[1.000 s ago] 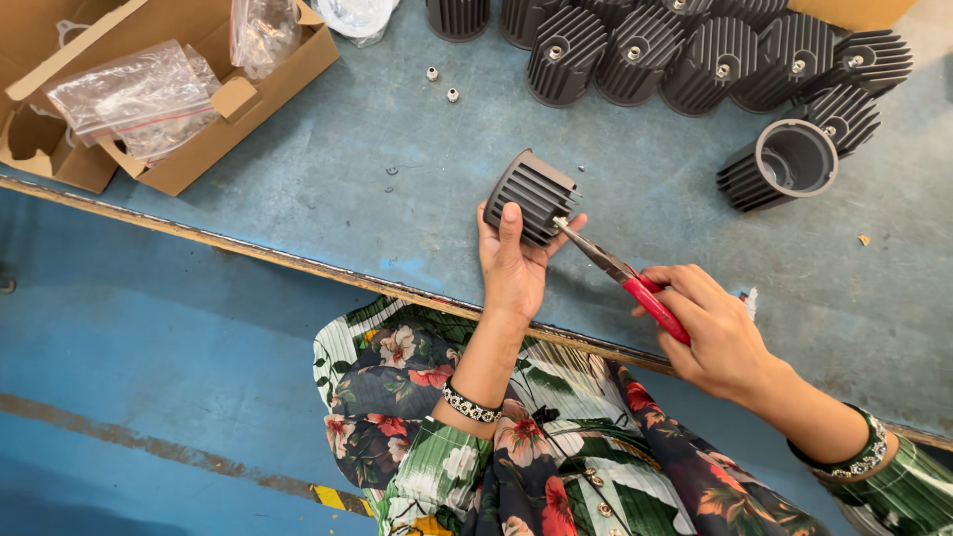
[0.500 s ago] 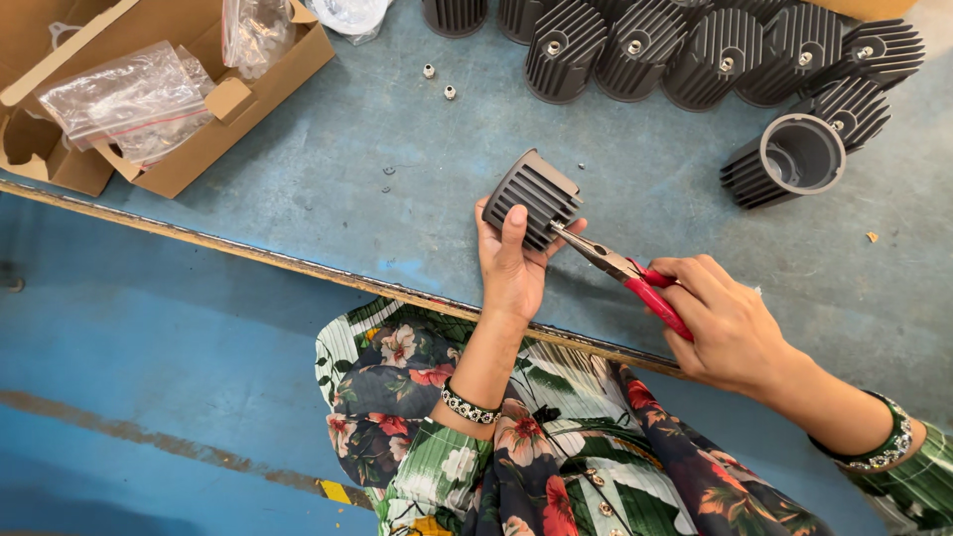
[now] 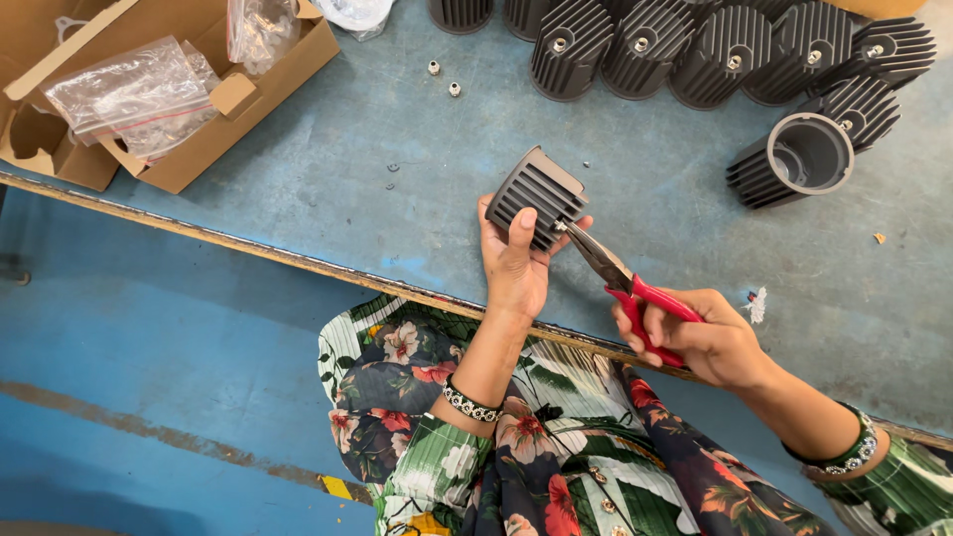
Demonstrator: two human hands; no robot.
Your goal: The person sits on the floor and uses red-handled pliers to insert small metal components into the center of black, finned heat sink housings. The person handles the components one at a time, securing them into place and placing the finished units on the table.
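Note:
My left hand (image 3: 514, 266) grips a dark finned metal housing (image 3: 536, 193), held upright over the blue table near its front edge. My right hand (image 3: 707, 340) is closed on the red handles of a pair of long-nose pliers (image 3: 627, 283). The pliers' tip touches the lower right side of the finned housing, next to my left thumb. What the tip bites on is too small to tell.
Several more finned housings (image 3: 695, 50) stand along the table's far edge, one lying on its side with its open end showing (image 3: 806, 154). A cardboard box (image 3: 189, 99) with plastic bags sits at the far left. Small metal nuts (image 3: 443, 79) lie nearby.
Both hands have barely shifted. The housing and pliers stay together; my right hand has drawn slightly back toward me.

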